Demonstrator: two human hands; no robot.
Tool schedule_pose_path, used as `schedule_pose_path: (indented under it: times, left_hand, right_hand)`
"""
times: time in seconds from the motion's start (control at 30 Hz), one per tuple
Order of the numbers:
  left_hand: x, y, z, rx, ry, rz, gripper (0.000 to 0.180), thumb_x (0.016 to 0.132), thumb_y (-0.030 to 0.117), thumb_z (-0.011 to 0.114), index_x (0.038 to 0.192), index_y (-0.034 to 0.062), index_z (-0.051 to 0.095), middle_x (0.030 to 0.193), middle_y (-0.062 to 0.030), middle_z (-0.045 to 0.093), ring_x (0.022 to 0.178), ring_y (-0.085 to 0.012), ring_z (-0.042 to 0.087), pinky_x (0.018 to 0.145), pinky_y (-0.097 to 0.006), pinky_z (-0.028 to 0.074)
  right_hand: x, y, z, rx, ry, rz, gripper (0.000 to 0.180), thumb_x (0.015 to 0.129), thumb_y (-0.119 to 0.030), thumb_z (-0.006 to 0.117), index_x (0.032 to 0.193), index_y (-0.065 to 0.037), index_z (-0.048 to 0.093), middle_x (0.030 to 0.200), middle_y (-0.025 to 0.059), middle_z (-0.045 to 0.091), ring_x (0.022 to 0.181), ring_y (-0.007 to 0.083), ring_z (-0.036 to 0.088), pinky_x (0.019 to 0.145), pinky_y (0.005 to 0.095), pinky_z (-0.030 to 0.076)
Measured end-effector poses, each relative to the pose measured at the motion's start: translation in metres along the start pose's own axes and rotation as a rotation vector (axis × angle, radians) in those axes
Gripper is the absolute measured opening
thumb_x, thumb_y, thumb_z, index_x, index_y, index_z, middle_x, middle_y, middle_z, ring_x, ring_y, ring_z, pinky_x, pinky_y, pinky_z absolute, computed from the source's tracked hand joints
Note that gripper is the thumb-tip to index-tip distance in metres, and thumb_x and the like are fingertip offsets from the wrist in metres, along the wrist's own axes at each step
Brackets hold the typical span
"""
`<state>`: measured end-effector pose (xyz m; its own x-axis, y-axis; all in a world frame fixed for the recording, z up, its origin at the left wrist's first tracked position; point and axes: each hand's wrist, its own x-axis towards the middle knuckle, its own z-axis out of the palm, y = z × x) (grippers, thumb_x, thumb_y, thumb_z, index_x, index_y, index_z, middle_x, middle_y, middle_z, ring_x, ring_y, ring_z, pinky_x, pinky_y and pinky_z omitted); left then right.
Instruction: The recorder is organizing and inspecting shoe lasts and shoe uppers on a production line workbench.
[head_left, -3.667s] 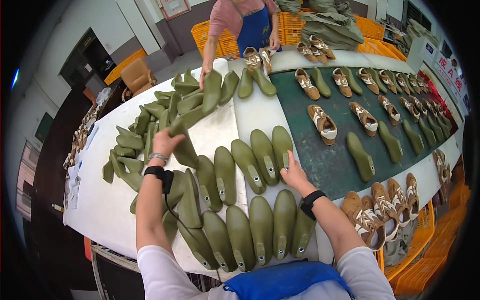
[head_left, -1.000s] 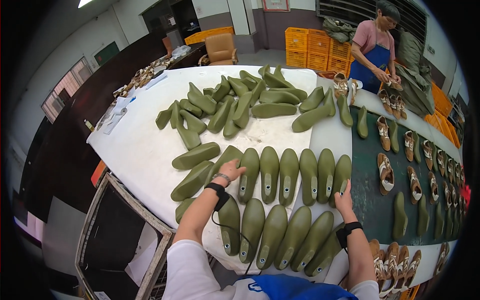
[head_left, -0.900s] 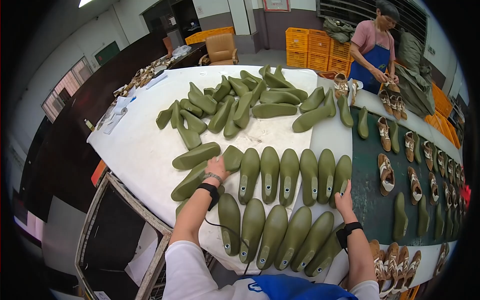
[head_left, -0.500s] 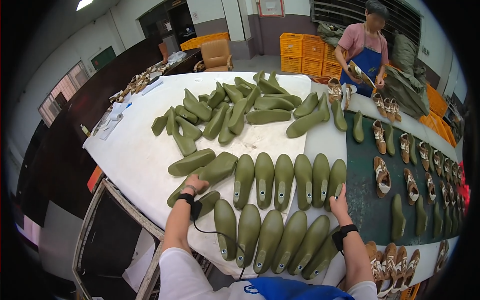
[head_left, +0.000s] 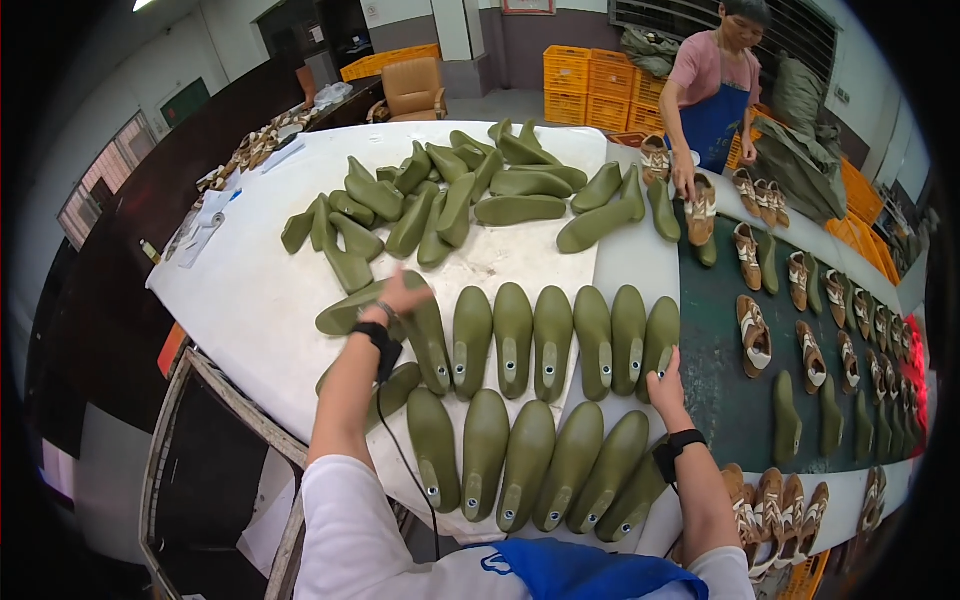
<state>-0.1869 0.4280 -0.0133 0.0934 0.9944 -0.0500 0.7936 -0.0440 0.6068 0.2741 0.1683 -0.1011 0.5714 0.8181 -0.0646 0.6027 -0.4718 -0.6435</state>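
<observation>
Since half a second ago the left hand (head_left: 398, 296) has slid left from the row's end onto a loose green shoe last (head_left: 352, 308) lying crosswise, long axis left-right, at the table's left; fingers spread, resting on it, grip unclear. Right hand (head_left: 668, 382) lies open, touching the rightmost upright last (head_left: 660, 338) of the far row.

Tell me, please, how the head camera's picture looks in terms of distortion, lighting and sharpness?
Head view: strong fisheye, so the white table edge curves and a black rim frames the corners; even overhead light with soft shadows under the green shoe lasts; left hand and right hand fairly sharp; far shoes at the right rim squeezed and blurred.
</observation>
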Motion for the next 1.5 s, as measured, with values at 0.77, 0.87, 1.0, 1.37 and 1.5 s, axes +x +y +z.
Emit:
schedule_pose_path:
  times: [0.77, 0.87, 1.0, 1.37, 1.5]
  left_hand:
    - [-0.193, -0.085, -0.074, 0.306, -0.174, -0.010, 0.054, 0.072, 0.031, 0.063, 0.118, 0.0043, 0.052, 0.115, -0.0175, 0.055, 0.107, -0.0287, 0.052, 0.092, -0.035, 0.041]
    - [-0.153, -0.095, -0.113, 0.273, -0.135, -0.155, 0.055, 0.069, 0.031, 0.064, 0.116, 0.0036, 0.054, 0.111, -0.0190, 0.057, 0.103, -0.0299, 0.055, 0.089, -0.035, 0.043]
    - [-0.059, -0.113, -0.136, 0.236, -0.010, -0.120, 0.058, 0.068, 0.028, 0.066, 0.119, 0.0038, 0.050, 0.111, -0.0193, 0.057, 0.102, -0.0296, 0.055, 0.088, -0.035, 0.044]
    - [0.197, -0.146, -0.042, -0.250, 0.087, -0.311, 0.083, 0.066, 0.032, 0.065, 0.132, -0.0021, 0.028, 0.127, -0.0237, 0.043, 0.118, -0.0357, 0.041, 0.099, -0.037, 0.035]
    - [0.230, -0.172, -0.020, -0.421, 0.214, -0.481, 0.097, 0.067, 0.039, 0.066, 0.135, -0.0047, 0.013, 0.138, -0.0277, 0.021, 0.130, -0.0361, 0.018, 0.106, -0.037, 0.023]
  right_hand:
    - [0.007, -0.003, 0.008, -0.029, -0.033, 0.021, 0.072, 0.078, -0.023, 0.050, 0.137, -0.017, 0.009, 0.104, 0.0268, 0.053, 0.095, 0.0419, 0.054, 0.082, 0.0466, 0.042]
    - [0.010, 0.008, 0.014, -0.018, 0.020, -0.023, 0.075, 0.077, -0.021, 0.051, 0.138, -0.016, 0.009, 0.104, 0.0268, 0.054, 0.095, 0.0411, 0.054, 0.082, 0.0462, 0.042]
    - [0.017, 0.021, 0.017, 0.003, 0.052, -0.048, 0.072, 0.077, -0.018, 0.050, 0.137, -0.014, 0.010, 0.104, 0.0303, 0.054, 0.094, 0.0445, 0.054, 0.081, 0.0479, 0.042]
    - [-0.014, 0.004, 0.024, -0.298, 0.060, 0.199, 0.074, 0.077, -0.010, 0.051, 0.136, -0.002, 0.008, 0.110, 0.0306, 0.051, 0.099, 0.0439, 0.051, 0.082, 0.0462, 0.042]
    - [-0.025, 0.023, 0.029, -0.362, 0.152, 0.228, 0.073, 0.076, -0.005, 0.050, 0.136, -0.005, 0.008, 0.103, 0.0315, 0.053, 0.095, 0.0448, 0.053, 0.080, 0.0472, 0.042]
